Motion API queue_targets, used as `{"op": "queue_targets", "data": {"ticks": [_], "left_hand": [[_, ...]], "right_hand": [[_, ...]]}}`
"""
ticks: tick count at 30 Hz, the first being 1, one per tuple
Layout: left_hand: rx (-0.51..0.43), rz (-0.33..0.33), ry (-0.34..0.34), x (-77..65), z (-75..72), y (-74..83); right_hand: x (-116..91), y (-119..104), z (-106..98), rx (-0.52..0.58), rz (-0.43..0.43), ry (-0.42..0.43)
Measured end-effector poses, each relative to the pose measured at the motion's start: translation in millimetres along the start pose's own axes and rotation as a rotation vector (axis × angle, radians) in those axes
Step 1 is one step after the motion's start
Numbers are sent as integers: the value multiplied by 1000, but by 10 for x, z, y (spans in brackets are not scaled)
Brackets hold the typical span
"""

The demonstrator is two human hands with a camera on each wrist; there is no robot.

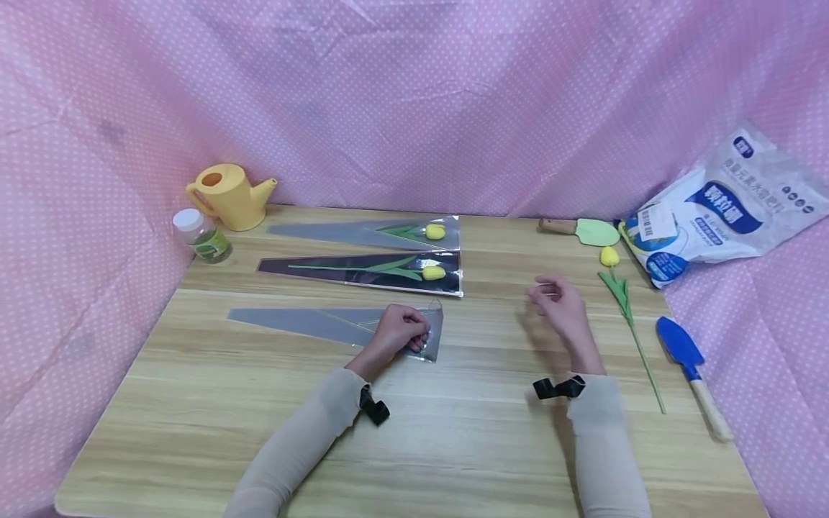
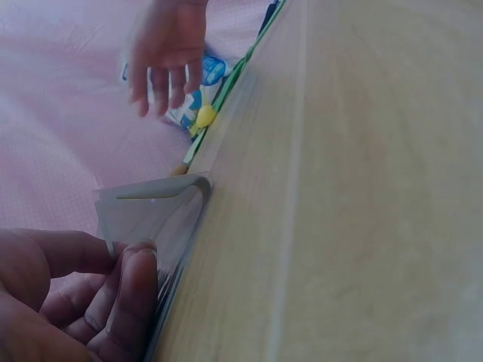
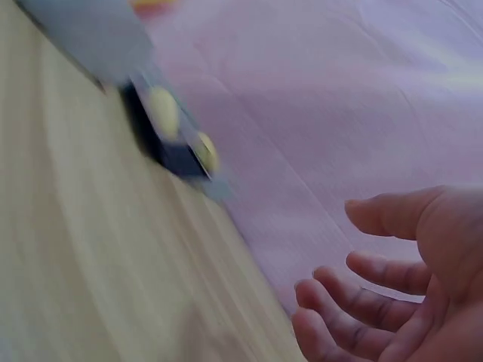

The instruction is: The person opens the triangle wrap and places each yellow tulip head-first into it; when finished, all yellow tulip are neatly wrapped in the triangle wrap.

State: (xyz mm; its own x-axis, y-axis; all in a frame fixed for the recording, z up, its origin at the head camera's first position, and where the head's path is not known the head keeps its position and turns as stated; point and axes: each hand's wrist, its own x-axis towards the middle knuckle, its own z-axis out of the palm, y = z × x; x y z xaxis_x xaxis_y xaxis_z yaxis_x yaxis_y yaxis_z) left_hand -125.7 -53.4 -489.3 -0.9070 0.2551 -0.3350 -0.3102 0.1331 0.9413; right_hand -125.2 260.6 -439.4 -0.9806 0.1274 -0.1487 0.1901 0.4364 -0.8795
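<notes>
My left hand (image 1: pixel 400 329) pinches the wide end of a clear-and-grey flower sleeve (image 1: pixel 291 324); in the left wrist view the film (image 2: pixel 155 207) bends up beside the thumb and fingertips. My right hand (image 1: pixel 562 308) hovers over the table, holding nothing, its fingers loosely bent and apart in the right wrist view. Right of it lies a yellow artificial tulip (image 1: pixel 623 302) with green leaves and a long stem. Beyond the left hand, a dark sleeve (image 1: pixel 324 277) and a grey sleeve (image 1: pixel 311 232) each contain a yellow tulip.
At the back left stand a yellow watering can (image 1: pixel 236 201) and a white-capped bottle (image 1: pixel 206 237). A green trowel (image 1: pixel 596 232) lies at the back right near a white-and-blue bag (image 1: pixel 712 208). A blue trowel (image 1: pixel 686 360) lies along the right edge of the wooden table (image 1: pixel 453 446).
</notes>
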Motion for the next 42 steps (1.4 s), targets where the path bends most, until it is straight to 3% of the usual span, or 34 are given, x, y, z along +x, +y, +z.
{"op": "queue_targets", "data": {"ticks": [6,9,13,17,20,25,34,42], "left_hand": [[-2,6,-10,18,-1,-14],[-3,8,-12,14,2,-12],[-1,10,-8,9,9,-7],[-10,1,-6,21,8,-21],[-15,-3,-10,16,3,-17],[-12,-16,-13,13,-11,-4],[-21,-14,-7,10,-11,-1],[-30,-3,3,-2,1,6]], "right_hand": [[-16,142,-407,-129,31,155],[-45,222,-582,-172,90,219],[-86,326,-771,-220,180,277],[-128,415,-914,-289,170,315],[-154,472,-1001,-364,169,300],[-178,552,-1111,-466,249,237],[-204,632,-1192,-517,387,126],[-202,715,-1208,-616,403,88]]}}
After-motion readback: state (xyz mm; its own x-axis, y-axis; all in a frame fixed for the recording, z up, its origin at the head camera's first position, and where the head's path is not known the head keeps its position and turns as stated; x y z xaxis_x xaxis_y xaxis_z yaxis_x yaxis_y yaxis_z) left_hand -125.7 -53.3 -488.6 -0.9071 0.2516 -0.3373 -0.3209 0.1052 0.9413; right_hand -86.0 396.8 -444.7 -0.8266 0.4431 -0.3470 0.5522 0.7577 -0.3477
